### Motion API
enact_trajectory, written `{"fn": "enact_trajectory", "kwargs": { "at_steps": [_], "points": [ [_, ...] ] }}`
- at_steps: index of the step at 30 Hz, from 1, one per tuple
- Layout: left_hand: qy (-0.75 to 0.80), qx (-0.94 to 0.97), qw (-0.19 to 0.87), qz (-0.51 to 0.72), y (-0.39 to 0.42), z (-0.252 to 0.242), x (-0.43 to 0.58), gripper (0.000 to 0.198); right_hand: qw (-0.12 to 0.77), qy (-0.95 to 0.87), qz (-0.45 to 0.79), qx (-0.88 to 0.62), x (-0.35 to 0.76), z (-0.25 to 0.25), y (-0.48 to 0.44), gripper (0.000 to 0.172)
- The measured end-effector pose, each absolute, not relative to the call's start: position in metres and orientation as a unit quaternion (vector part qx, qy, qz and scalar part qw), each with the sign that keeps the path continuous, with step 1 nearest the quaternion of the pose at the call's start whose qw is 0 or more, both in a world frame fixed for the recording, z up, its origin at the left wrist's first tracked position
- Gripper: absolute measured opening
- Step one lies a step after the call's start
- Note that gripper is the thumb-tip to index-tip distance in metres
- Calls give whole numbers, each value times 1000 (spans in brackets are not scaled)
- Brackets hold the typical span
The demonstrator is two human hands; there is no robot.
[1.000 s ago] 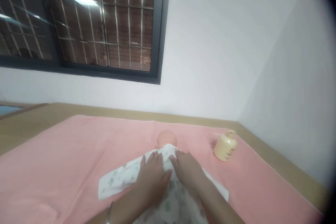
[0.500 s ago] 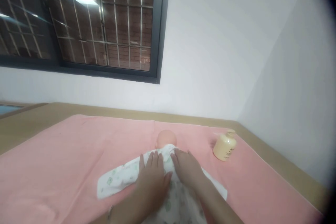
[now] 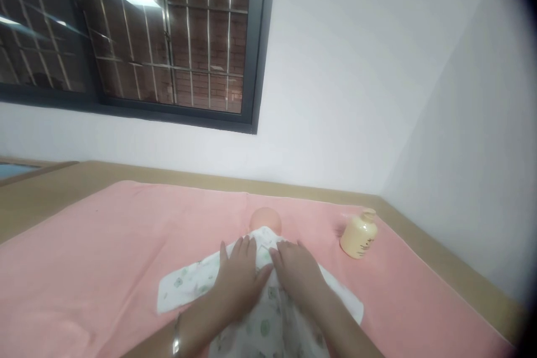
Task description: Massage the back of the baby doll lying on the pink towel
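A baby doll lies on the pink sheet [image 3: 126,246], its smooth bald head [image 3: 265,220] showing at the far end. Over its body is a white long-sleeved garment [image 3: 184,286] with a green print, the sleeves spread out to both sides. My left hand [image 3: 238,273] rests flat on the left chest part of the garment, fingers stretched and thumb pointing inward. Flat on the right chest part lies my right hand [image 3: 298,269], its fingers extended too. Neither hand grips the cloth. The doll's body is hidden under the garment.
A cream-coloured bottle [image 3: 358,235] stands on the sheet to the right of the doll. Beyond the sheet runs a tan surface edge [image 3: 201,178], with a white wall [image 3: 335,95] behind it. A dark-framed barred window [image 3: 254,67] is at the upper left.
Both hands stay flat on the garment. My left hand has shifted slightly left and toward me, opening a little more room between the hands. The camera view has moved slightly.
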State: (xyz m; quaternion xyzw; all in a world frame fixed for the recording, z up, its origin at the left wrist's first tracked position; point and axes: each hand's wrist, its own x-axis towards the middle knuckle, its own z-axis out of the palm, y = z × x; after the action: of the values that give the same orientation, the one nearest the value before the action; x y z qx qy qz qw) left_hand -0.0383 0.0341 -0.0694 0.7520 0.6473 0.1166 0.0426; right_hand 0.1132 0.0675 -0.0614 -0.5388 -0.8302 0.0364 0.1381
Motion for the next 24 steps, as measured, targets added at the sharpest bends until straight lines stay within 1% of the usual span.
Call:
{"fn": "enact_trajectory", "kwargs": {
  "at_steps": [3,7,11,15,20,24],
  "points": [
    [651,754,20,90,24,-69,-32,60,176,-814,64,-550,117,-76,83,45],
    [639,762,16,105,22,-71,-33,62,184,-809,97,-550,119,-79,86,49],
    [638,760,28,121,35,-73,-44,65,165,-825,49,-538,114,-67,70,47],
    [633,763,42,128,41,-73,-48,69,147,-836,17,-528,110,-63,62,48],
    [645,755,-14,113,28,-74,-36,57,160,-818,26,-552,111,-74,73,46],
    [635,763,-19,120,23,-76,-32,54,172,-810,50,-558,113,-80,82,48]
  ]
}}
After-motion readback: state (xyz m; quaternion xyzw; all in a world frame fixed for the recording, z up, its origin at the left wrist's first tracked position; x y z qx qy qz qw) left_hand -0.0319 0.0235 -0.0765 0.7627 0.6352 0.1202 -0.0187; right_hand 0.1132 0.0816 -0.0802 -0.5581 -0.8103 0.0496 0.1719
